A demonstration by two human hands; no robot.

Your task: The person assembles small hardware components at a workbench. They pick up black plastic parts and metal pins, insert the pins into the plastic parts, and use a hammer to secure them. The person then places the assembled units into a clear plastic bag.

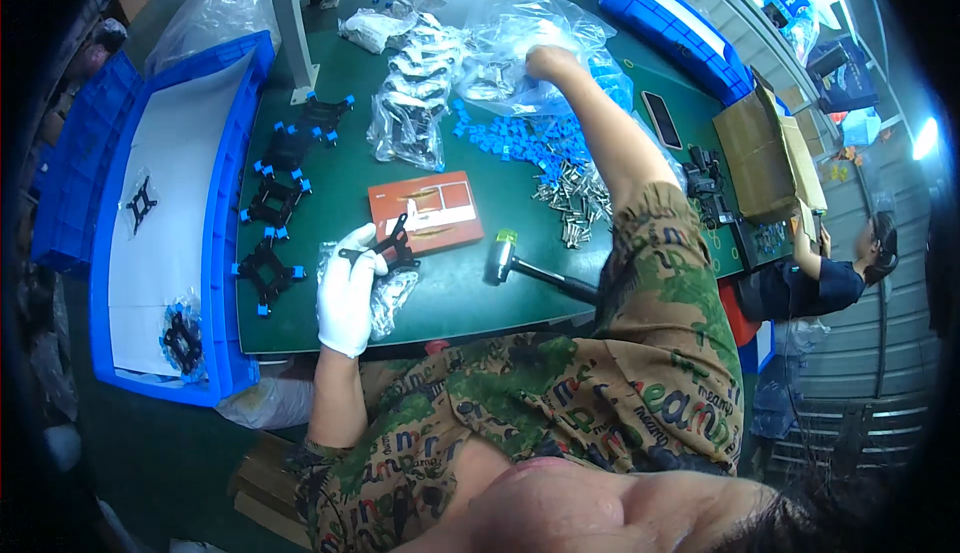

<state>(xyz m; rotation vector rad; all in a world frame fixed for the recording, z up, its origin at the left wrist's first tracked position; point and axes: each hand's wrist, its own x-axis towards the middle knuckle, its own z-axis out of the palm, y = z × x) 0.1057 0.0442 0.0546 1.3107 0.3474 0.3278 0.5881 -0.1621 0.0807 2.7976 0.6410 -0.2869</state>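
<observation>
Looking down from my head, my left hand [347, 298], in a white glove, is closed around a black plastic bracket [388, 246], holding it just above the near edge of the green table [340, 183]. A crumpled clear bag [392, 293] lies under that hand, and an orange flat box [425, 211] sits just beyond the bracket.

My right hand [548, 61] is bare and stretched far across the table, fingers curled down into a big clear plastic bag [530, 38] (what it pinches, if anything, I cannot tell). Below my forearm lie a spread of small blue caps [520, 138] and a heap of metal clips [575, 198].

A small hammer [520, 265] rests near my right elbow. To my left, four finished brackets with blue caps [280, 203] lie in a column, beside a blue crate [225, 253].
</observation>
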